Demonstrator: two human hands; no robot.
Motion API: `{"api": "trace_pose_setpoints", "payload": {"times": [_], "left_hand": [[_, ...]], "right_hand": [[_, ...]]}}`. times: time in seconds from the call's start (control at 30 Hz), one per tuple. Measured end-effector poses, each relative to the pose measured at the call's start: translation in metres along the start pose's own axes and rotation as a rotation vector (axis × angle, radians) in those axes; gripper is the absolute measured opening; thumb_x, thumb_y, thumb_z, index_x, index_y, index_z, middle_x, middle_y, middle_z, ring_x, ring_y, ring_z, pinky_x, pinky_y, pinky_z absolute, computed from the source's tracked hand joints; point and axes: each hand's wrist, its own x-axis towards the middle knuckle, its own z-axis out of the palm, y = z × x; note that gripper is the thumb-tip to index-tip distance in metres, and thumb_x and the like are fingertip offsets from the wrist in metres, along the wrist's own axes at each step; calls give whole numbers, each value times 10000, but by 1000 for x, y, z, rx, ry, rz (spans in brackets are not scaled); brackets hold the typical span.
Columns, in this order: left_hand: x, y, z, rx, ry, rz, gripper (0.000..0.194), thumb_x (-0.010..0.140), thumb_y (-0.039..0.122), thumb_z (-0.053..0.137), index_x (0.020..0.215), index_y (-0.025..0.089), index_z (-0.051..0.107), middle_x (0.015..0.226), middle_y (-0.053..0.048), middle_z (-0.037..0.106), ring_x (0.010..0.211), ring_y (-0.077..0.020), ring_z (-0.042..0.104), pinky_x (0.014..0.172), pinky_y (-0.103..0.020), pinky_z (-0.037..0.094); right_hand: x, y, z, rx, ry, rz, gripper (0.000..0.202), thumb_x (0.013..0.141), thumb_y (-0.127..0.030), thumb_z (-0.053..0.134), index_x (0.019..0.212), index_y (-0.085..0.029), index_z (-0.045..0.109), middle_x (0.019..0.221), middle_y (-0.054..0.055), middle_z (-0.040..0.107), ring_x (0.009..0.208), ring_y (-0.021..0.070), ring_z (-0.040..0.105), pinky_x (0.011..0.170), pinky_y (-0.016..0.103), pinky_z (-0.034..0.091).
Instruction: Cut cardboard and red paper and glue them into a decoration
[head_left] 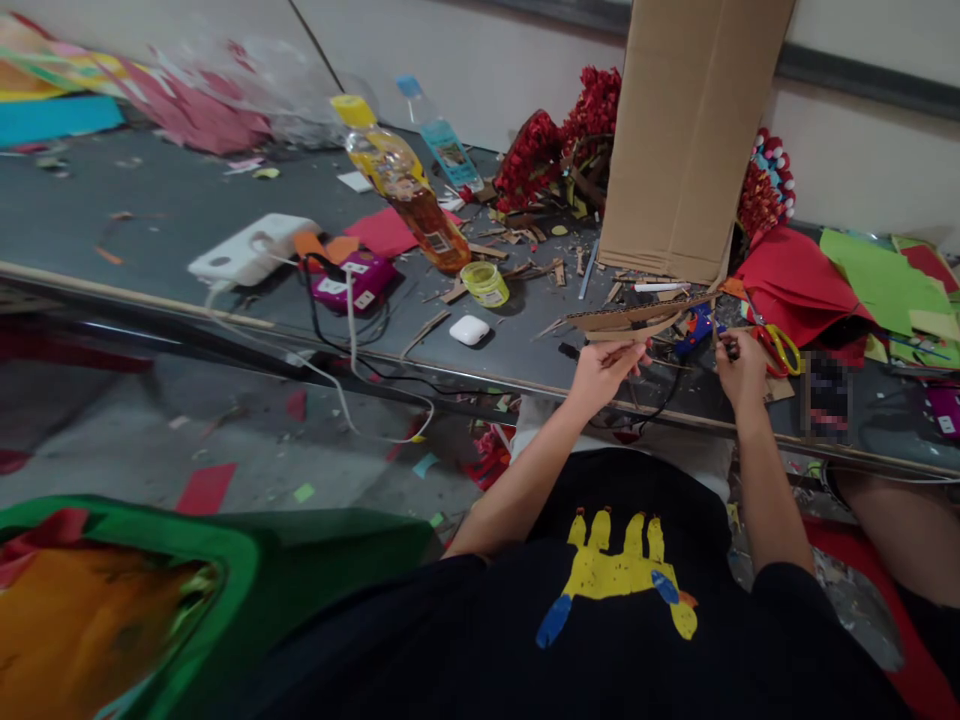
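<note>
Two bare hands work nearest the wearer, short of the tall cardboard panel (pixel 686 140). The left hand (pixel 600 375), left of the panel's foot, has its fingers pinched narrow at the near edge of the cut cardboard (pixel 626 321); whether they grip that or a smaller scrap, I cannot tell. The right hand (pixel 739 368), below the panel's right corner, has narrow fingers on what looks like a thin brown strip (pixel 715 322).

Such thin card likely bends easily, so a light pinch close to the working edge, with both wrists steadied on the bench (pixel 540 352), should handle it best. The scissors (pixel 784 350), right of the panel's foot, sit close by the right hand; mind the elbow and knuckles there. A blue tool (pixel 694 332) lies between the hands, in front of the panel; keep fingertips off its tip in case it is hot.

Farther on, a white pen (pixel 661 287) lies against the panel's base, and cardboard scraps (pixel 559 270) scatter to its left, best kept from under the piece.
</note>
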Motion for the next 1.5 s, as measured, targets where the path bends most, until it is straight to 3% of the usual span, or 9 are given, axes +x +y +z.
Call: {"api": "trace_pose_setpoints", "payload": {"times": [0.27,0.63,1.03,1.23,1.33,1.43,1.5], "left_hand": [[-3,-12,4,-24,-19,-60,392,728,518,679,821,139,712,676,-61,700,481,-101,540,442,-219,384],[0,-23,4,-215,119,-157,383,715,511,692,830,147,667,634,-16,665,435,-69,516,409,-194,344],[6,-14,-1,-382,221,-324,283,720,384,683,869,157,601,660,26,615,442,-45,496,403,-170,326],[7,-15,-5,-397,253,-327,271,687,353,675,868,168,592,680,29,617,458,-49,511,403,-163,340],[1,-10,-6,-312,254,-248,276,667,380,706,825,178,604,669,18,629,467,-61,524,411,-170,357],[0,0,-17,-127,275,-15,243,711,409,695,791,189,626,667,1,644,495,-78,546,431,-182,384],[9,8,-33,-8,343,151,229,761,425,662,797,201,636,683,-7,654,527,-88,563,452,-188,400]], "right_hand": [[-1,0,0,-2,-5,0,168,786,-239,481,893,-181,597,864,77,656,794,195,565,751,335,475],[-1,0,0,-34,-16,17,163,788,-244,503,909,-184,594,864,70,645,763,196,549,756,339,470],[-1,0,0,-25,-17,26,153,792,-236,504,906,-183,592,867,74,649,754,196,545,741,335,463],[-2,0,-1,-11,-19,20,147,797,-235,502,902,-184,591,865,69,645,751,192,540,749,332,456],[-2,0,-1,-6,-19,25,146,797,-234,498,899,-186,591,863,65,644,745,187,533,750,330,452],[-2,0,0,2,-19,28,144,796,-236,499,896,-186,590,866,67,647,748,189,534,751,332,454],[-2,-1,0,7,-20,27,141,796,-237,499,892,-186,589,870,71,648,761,192,541,757,336,458]]}}
